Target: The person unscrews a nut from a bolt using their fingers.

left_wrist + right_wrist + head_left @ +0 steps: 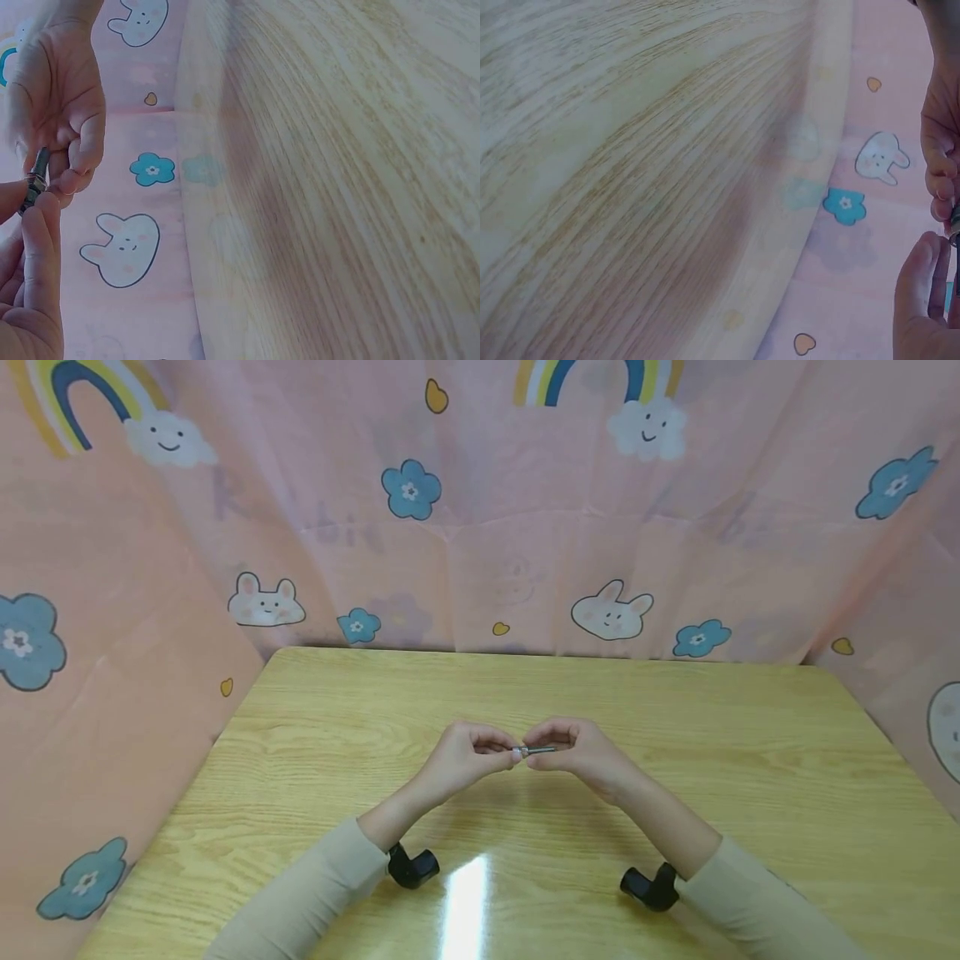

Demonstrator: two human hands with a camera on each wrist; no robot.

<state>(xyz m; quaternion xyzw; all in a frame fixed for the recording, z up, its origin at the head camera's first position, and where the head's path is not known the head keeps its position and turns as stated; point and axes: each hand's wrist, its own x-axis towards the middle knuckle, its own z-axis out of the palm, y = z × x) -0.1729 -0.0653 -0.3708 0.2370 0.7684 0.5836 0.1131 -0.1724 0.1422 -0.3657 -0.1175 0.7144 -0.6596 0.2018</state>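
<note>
The left hand (pixel 471 752) pinches a small metal bolt (pixel 542 750) near its head, between thumb and fingers. In the left wrist view the bolt (pixel 41 161) slants upward, its threaded shank pointing toward the right palm, with ring-like hardware (pixel 35 181) around it by the left fingertips. The right hand (pixel 581 749) faces it, thumb and fingers on either side of the shank, with a gap between them and the bolt in the head view. Both hands are above the middle of the table. In the right wrist view, the right hand (pixel 919 307) is at the edge, partly cut off.
The wooden table (pixel 360 702) stretches under both hands, with a bright reflection near the front. A pink patterned cloth (pixel 480 560) hangs behind it and at the sides. A black wrist camera (pixel 412 867) sits at the left cuff, another black camera (pixel 651 887) at the right.
</note>
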